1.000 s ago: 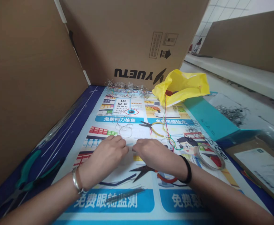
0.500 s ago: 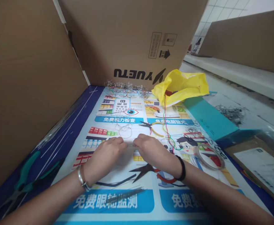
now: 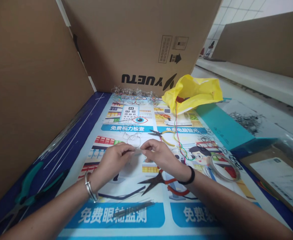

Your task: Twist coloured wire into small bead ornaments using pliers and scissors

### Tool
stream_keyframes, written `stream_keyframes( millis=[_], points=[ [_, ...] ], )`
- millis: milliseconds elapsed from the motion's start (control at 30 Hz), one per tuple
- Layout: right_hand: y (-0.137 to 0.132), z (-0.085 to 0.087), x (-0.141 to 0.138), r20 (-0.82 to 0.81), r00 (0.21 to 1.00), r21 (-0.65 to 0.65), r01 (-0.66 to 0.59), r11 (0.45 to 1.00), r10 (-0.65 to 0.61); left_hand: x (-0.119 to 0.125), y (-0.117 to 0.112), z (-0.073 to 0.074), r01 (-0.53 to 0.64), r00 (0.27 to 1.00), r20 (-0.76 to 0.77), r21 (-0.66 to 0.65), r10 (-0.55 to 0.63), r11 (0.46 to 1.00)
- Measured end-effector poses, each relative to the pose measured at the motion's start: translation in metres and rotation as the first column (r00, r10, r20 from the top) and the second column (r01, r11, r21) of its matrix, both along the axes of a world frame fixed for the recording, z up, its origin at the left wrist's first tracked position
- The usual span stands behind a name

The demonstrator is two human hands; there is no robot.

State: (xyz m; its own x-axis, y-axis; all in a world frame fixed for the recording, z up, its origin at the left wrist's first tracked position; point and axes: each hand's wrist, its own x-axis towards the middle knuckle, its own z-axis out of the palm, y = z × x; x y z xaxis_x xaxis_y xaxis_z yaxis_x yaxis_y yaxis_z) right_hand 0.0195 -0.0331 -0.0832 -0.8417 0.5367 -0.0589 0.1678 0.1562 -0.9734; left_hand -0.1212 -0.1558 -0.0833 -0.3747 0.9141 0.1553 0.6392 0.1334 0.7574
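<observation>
My left hand (image 3: 117, 156) and my right hand (image 3: 159, 155) meet fingertip to fingertip over the middle of the printed sheet (image 3: 86, 186). Both are closed in a pinch. Something small and pale shows between the fingertips, too fine to name. Just beyond them lies a thin wire ring (image 3: 133, 139). Behind my right hand are pliers with yellow handles (image 3: 163, 134). Nearer to me, below the right wrist, rest pliers with red handles (image 3: 159, 181). A bundle of thin straight wires (image 3: 133, 209) lies at the front of the sheet.
Teal-handled pliers (image 3: 26, 198) lie at left. Tangled wire pieces (image 3: 136, 95) line the cardboard box (image 3: 141, 43) at the back. To the right are a yellow bag (image 3: 194, 95) with coloured cords (image 3: 178, 130), a tape roll (image 3: 224, 167) and a teal box (image 3: 221, 125) beside dark wire bits.
Both hands have turned slightly and risen a little, the fingertips drawing closer together. More of the red-handled pliers shows now. The other things lie as before.
</observation>
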Motion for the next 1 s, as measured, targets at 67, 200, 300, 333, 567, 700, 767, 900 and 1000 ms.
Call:
stream_keyframes(
  millis=[67, 200, 300, 333, 567, 700, 767, 900, 1000],
  points=[
    [-0.002, -0.001, 0.0, -0.039, 0.999, -0.092, 0.017, 0.996, -0.021, 0.002, 0.001, 0.0, -0.038, 0.979, 0.197, -0.039, 0.045, 0.999],
    [-0.004, -0.006, -0.002, -0.115, 0.989, -0.156, 0.076, 0.985, -0.095, 0.009, 0.003, 0.001, -0.076, 0.859, 0.499, -0.094, 0.113, 0.993],
    [-0.005, -0.009, -0.002, -0.151, 0.979, -0.167, 0.11, 0.98, -0.136, 0.016, 0.003, 0.003, -0.044, 0.775, 0.626, -0.074, 0.081, 0.996],
    [-0.005, -0.01, -0.003, -0.157, 0.977, -0.177, 0.115, 0.978, -0.143, 0.018, 0.002, 0.004, -0.034, 0.75, 0.658, -0.062, 0.066, 0.998],
    [-0.013, -0.009, -0.005, -0.169, 0.958, -0.316, 0.169, 0.934, -0.23, 0.026, 0.002, 0.003, -0.027, 0.665, 0.747, -0.009, 0.025, 1.0],
    [-0.018, -0.009, -0.008, -0.175, 0.945, -0.398, 0.188, 0.898, -0.276, 0.029, 0.003, -0.001, -0.039, 0.647, 0.762, 0.02, 0.01, 0.999],
    [-0.02, -0.009, -0.009, -0.182, 0.939, -0.403, 0.2, 0.893, -0.292, 0.03, 0.004, -0.003, -0.062, 0.637, 0.771, 0.022, 0.023, 0.998],
    [-0.023, -0.012, -0.011, -0.183, 0.933, -0.398, 0.217, 0.891, -0.309, 0.033, 0.006, -0.003, -0.075, 0.612, 0.791, 0.037, 0.017, 0.996],
    [-0.021, -0.014, -0.011, -0.167, 0.944, -0.387, 0.202, 0.9, -0.284, 0.031, 0.006, -0.001, -0.024, 0.625, 0.78, 0.033, -0.011, 0.999]
  ],
)
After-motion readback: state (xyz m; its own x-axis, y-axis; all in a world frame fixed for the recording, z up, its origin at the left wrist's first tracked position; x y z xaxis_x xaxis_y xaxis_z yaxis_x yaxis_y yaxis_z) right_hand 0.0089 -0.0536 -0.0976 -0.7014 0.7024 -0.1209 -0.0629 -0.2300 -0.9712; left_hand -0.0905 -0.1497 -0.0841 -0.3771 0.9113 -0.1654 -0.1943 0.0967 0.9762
